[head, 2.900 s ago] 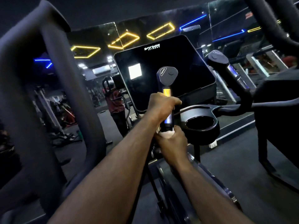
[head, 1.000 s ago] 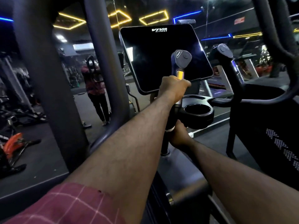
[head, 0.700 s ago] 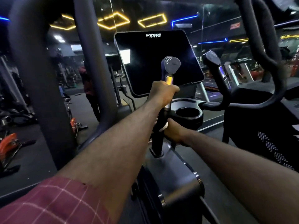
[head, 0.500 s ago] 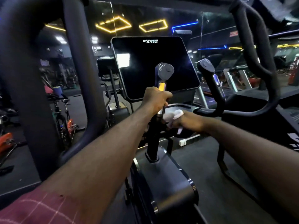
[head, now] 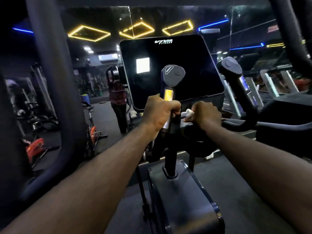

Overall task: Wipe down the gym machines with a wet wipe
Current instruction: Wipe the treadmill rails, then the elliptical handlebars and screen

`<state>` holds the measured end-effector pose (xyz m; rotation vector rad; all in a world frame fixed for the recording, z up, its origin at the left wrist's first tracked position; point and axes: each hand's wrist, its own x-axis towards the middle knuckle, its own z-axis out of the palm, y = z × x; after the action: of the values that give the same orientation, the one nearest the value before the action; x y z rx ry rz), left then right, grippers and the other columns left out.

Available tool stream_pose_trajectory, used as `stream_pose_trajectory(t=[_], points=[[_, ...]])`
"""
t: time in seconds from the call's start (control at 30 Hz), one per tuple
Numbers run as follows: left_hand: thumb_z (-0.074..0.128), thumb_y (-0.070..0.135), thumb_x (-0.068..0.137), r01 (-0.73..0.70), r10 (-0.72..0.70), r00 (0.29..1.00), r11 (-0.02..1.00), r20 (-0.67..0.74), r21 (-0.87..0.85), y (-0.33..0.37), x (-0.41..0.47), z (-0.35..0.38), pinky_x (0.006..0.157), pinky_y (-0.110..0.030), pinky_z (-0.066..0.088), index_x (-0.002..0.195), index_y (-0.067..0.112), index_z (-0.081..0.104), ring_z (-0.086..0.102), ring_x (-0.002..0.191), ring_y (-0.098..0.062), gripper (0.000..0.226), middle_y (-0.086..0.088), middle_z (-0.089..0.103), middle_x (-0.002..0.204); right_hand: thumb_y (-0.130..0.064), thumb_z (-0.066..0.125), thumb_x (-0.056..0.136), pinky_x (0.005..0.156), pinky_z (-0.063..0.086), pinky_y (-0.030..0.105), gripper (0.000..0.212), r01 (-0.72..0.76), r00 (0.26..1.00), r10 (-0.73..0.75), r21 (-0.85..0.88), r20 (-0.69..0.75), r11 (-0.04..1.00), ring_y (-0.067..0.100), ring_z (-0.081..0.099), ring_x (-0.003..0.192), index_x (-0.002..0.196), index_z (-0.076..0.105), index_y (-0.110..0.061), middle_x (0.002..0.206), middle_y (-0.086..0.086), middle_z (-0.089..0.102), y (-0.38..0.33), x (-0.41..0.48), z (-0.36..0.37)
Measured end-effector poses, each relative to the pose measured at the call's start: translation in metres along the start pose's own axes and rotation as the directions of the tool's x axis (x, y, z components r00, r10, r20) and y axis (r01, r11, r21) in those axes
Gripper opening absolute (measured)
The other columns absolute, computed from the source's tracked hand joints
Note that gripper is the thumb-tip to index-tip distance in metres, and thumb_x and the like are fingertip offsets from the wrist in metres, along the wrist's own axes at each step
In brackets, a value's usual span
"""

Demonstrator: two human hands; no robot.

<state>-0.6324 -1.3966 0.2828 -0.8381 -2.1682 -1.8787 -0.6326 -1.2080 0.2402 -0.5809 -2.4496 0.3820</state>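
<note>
I stand at a dark gym machine with a black console screen (head: 170, 71). An upright handle (head: 172, 78) with a grey cap and a lit yellow strip rises in front of the screen. My left hand (head: 160, 114) grips this handle just below the strip. My right hand (head: 205, 114) holds a crumpled white wet wipe (head: 187, 113) right beside the handle, over the dark tray under the console. A second capped handle (head: 231, 68) stands further right.
A thick curved arm bar (head: 55, 92) of the machine rises at the left and another at the top right (head: 290, 31). The grey housing (head: 182, 191) sits below the handle post. A mirror reflects a person (head: 118, 98). Bikes stand at the left.
My right hand with the wipe has come up from low on the handle post to the tray beside my left hand. My left hand keeps its grip. The view has shifted.
</note>
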Motion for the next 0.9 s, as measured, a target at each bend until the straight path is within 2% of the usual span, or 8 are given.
stream_pose_trajectory(t=[0.1, 0.2, 0.33, 0.43, 0.57, 0.7, 0.8, 0.9], points=[[0.071, 0.011, 0.058, 0.001, 0.0, 1.0, 0.999, 0.026, -0.043, 0.0, -0.001, -0.002, 0.068, -0.045, 0.053, 0.077, -0.02, 0.061, 0.062, 0.063, -0.029, 0.038, -0.034, 0.066, 0.074, -0.052, 0.077, 0.086, 0.073, 0.042, 0.038, 0.039, 0.194, 0.981, -0.193, -0.105, 0.025, 0.975, 0.04, 0.067, 0.102, 0.105, 0.072, -0.018, 0.107, 0.015, 0.068, -0.007, 0.005, 0.012], [0.07, 0.008, 0.062, 0.022, -0.017, 0.998, 0.997, 0.059, -0.079, -0.003, -0.002, -0.001, 0.066, -0.04, 0.049, 0.069, -0.012, 0.065, 0.06, 0.065, -0.03, 0.022, -0.028, 0.064, 0.071, -0.055, 0.065, 0.094, 0.074, 0.044, 0.038, 0.037, 0.392, 0.914, -0.377, -0.084, 0.15, 0.916, 0.039, 0.066, 0.099, 0.097, 0.073, -0.019, 0.101, 0.014, 0.069, -0.008, 0.005, 0.022], [0.069, 0.002, 0.072, 0.006, 0.004, 0.996, 0.993, 0.088, -0.116, -0.005, -0.003, -0.003, 0.06, -0.036, 0.049, 0.063, 0.005, 0.066, 0.062, 0.068, -0.031, 0.01, -0.023, 0.067, 0.074, -0.058, 0.039, 0.105, 0.102, 0.04, 0.046, 0.038, 0.506, 0.811, -0.483, 0.018, 0.331, 0.862, 0.028, 0.059, 0.122, 0.1, 0.072, -0.039, 0.12, 0.005, 0.069, -0.009, 0.002, 0.023], [0.068, 0.002, 0.073, -0.007, 0.022, 0.995, 0.989, 0.099, -0.148, -0.002, -0.007, -0.003, 0.058, -0.033, 0.049, 0.068, 0.001, 0.066, 0.062, 0.068, -0.03, 0.006, -0.021, 0.067, 0.073, -0.056, 0.025, 0.109, 0.105, 0.032, 0.046, 0.051, 0.546, 0.815, -0.523, -0.028, 0.249, 0.837, 0.023, 0.048, 0.13, 0.121, 0.067, -0.029, 0.122, 0.001, 0.061, -0.007, 0.002, 0.028], [0.069, 0.0, 0.08, -0.004, 0.02, 0.996, 0.986, 0.091, -0.169, 0.0, -0.008, -0.002, 0.055, -0.029, 0.049, 0.079, -0.001, 0.064, 0.061, 0.067, -0.027, 0.005, -0.02, 0.066, 0.076, -0.041, 0.053, 0.105, 0.102, 0.039, 0.042, 0.033, 0.576, 0.799, -0.539, -0.085, 0.267, 0.813, 0.027, 0.044, 0.126, 0.103, 0.078, -0.019, 0.127, 0.006, 0.053, -0.006, 0.018, 0.036], [0.073, 0.048, 0.088, 0.077, -0.042, 0.995, 0.913, 0.096, -0.402, -0.014, -0.01, -0.009, 0.059, -0.03, 0.049, 0.097, 0.0, 0.066, 0.059, 0.07, -0.027, 0.05, -0.025, 0.061, 0.088, -0.021, 0.072, 0.095, 0.091, 0.045, 0.032, 0.018, 0.597, 0.749, -0.615, 0.152, 0.245, 0.788, 0.03, 0.067, 0.103, 0.087, 0.08, -0.007, 0.109, 0.01, 0.071, -0.007, 0.019, 0.041], [0.059, 0.066, 0.091, 0.119, -0.19, 0.976, 0.876, -0.106, -0.467, -0.054, -0.015, -0.018, 0.068, -0.036, 0.047, 0.078, 0.007, 0.072, 0.058, 0.069, -0.026, 0.062, -0.019, 0.064, 0.078, -0.03, 0.071, 0.092, 0.09, 0.048, 0.033, 0.022, 0.513, 0.818, -0.536, 0.154, 0.211, 0.844, 0.024, 0.066, 0.092, 0.078, 0.072, -0.013, 0.095, -0.005, 0.07, -0.006, 0.017, 0.042], [0.063, 0.039, 0.087, 0.255, -0.336, 0.87, 0.933, -0.36, -0.255, -0.1, 0.0, -0.021, 0.067, -0.045, 0.05, 0.057, 0.023, 0.069, 0.058, 0.066, -0.023, 0.034, -0.003, 0.064, 0.064, -0.045, 0.058, 0.081, 0.081, 0.053, 0.037, 0.027, 0.47, 0.848, -0.485, 0.12, 0.215, 0.875, 0.027, 0.066, 0.086, 0.076, 0.061, -0.018, 0.083, -0.003, 0.069, -0.007, 0.021, 0.043]])
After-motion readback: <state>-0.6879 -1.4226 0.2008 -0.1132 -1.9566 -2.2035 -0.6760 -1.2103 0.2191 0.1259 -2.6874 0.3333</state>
